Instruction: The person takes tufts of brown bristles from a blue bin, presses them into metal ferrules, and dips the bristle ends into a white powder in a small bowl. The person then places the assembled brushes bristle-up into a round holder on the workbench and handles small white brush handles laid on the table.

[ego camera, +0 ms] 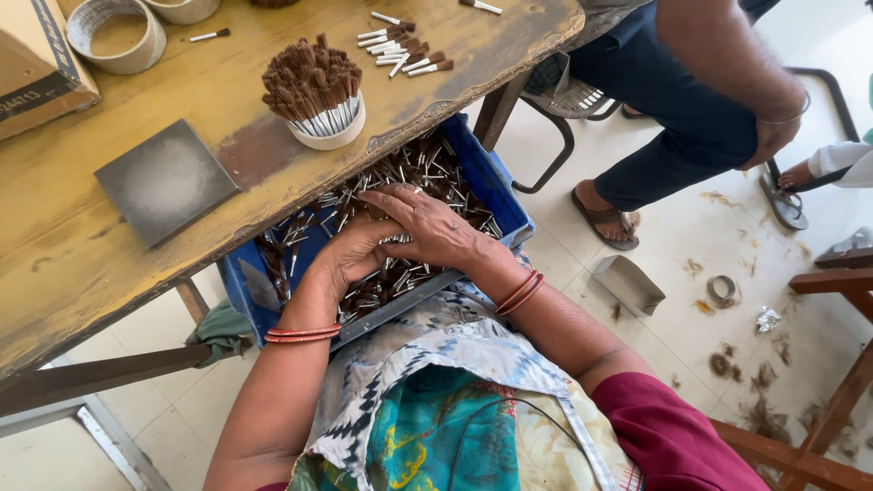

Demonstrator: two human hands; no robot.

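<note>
A blue plastic crate [496,182] rests on my lap, partly under the edge of a worn yellow wooden table [136,273]. It is full of small brush pieces with metal ferrules and brown bristles [427,168]. My left hand [350,255] lies cupped in the pile, fingers curled around some pieces. My right hand [427,223] lies over it, palm down, fingers spread on the pieces. Red bangles circle both wrists. Whether either hand grips anything firmly is hidden.
On the table stand a white cup packed with upright brushes [316,95], a row of loose brushes [400,45], a grey square pad [164,180], tape rolls [116,35] and a cardboard box [36,64]. Another person's leg and arm [691,109] are at right; bristle scraps litter the floor.
</note>
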